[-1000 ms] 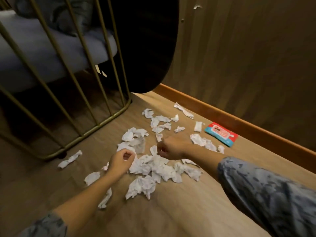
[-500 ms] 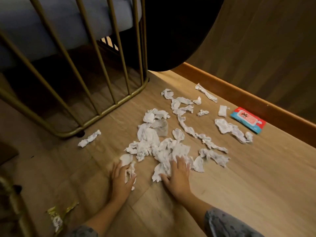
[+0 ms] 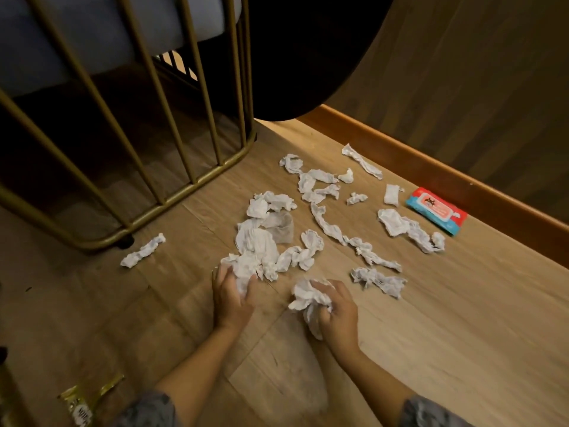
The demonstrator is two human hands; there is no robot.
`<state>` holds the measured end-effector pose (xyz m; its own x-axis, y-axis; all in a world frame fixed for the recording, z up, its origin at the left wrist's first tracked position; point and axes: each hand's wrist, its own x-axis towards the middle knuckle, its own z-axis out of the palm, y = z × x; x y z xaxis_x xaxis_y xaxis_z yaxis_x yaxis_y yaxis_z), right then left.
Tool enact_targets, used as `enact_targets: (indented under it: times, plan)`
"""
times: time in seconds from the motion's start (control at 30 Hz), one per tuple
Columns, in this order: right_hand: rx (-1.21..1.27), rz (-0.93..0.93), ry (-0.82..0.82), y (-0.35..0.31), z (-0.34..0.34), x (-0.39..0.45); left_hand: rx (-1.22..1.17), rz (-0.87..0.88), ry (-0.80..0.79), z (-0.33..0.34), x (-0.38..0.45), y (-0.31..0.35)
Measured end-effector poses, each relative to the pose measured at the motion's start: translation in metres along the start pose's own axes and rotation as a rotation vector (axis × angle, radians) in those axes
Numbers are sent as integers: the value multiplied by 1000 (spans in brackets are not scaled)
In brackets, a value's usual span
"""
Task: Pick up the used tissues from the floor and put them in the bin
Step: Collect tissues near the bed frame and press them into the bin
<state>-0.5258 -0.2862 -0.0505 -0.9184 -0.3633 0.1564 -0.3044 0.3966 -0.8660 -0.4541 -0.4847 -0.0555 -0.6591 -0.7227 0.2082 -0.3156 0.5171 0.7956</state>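
Both hands grip tissues (image 3: 311, 298) (pack label unreadable).

Since half a second ago, your right hand (image 3: 337, 311) has closed around a tissue wad (image 3: 309, 298), parting it from the pile (image 3: 261, 251); your left hand (image 3: 232, 298) now grips the pile's near edge.

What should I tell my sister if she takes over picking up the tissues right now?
Left hand: grip closing on the near edge of the big tissue pile, on the floor.
Right hand: grip shut on a crumpled tissue wad.
Scattered tissues lie on the wooden floor: one stray tissue by the gold frame, a long strip near the skirting, more beside the wet wipes pack.
Done: one handful gathered. No bin is in view.
Left: collect the remaining tissues and bin them all.
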Motion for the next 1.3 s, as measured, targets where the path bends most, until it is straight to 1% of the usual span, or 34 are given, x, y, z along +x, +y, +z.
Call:
enact_targets:
  times: [0.07,0.13,0.2,0.27,0.33,0.37,0.43,0.53,0.6,0.67,0.73,0.8,0.87,0.9,0.93,1.0,1.1,1.17,1.23,1.3]
  plan:
    - [-144,78,-4,14,-4,10,151,53,-18,14,18,4]
    - [-332,79,-85,24,-6,8,219,-8,-69,29,29,0]
    - [-484,-30,-187,33,-8,-7,221,-70,-136,39,31,-11]
    - [-543,-154,-285,39,-10,-26,203,-10,-183,43,22,-25]
    - [-624,-248,-385,41,-10,-42,172,84,-175,37,3,-34]
    - [-655,-281,-416,42,-7,-47,150,97,-171,33,-9,-36]
    - [-667,-312,-429,46,0,-52,89,36,-168,23,-29,-35]
    - [-570,-313,-339,45,10,-47,27,-37,-116,16,-45,-29]
    - [-490,-256,-300,42,13,-33,-33,-43,-65,17,-42,-19]
    - [-482,-176,-313,36,12,-16,-71,-43,-32,19,-33,-10]
    - [-508,-94,-330,28,8,0,-38,-40,-38,24,-20,-5]
    - [-510,-8,-303,16,-1,11,29,-1,-45,35,-8,-6]
    - [-520,2,-267,7,-11,19,38,78,-116,46,-1,-6]
    - [-544,-6,-285,5,-15,23,47,136,-172,50,0,-9]
    - [-580,-11,-328,3,-19,26,68,191,-230,52,0,-12]
    - [-676,-24,-472,1,-25,30,121,296,-302,53,-5,-20]
    - [-781,-124,-672,5,-30,27,185,445,-332,47,-20,-32]
    - [-806,-142,-744,7,-31,19,275,534,-390,42,-29,-31]
    - [-800,-103,-767,8,-33,12,329,563,-493,40,-31,-25]
    - [-765,-32,-760,7,-35,12,337,531,-595,41,-23,-16]
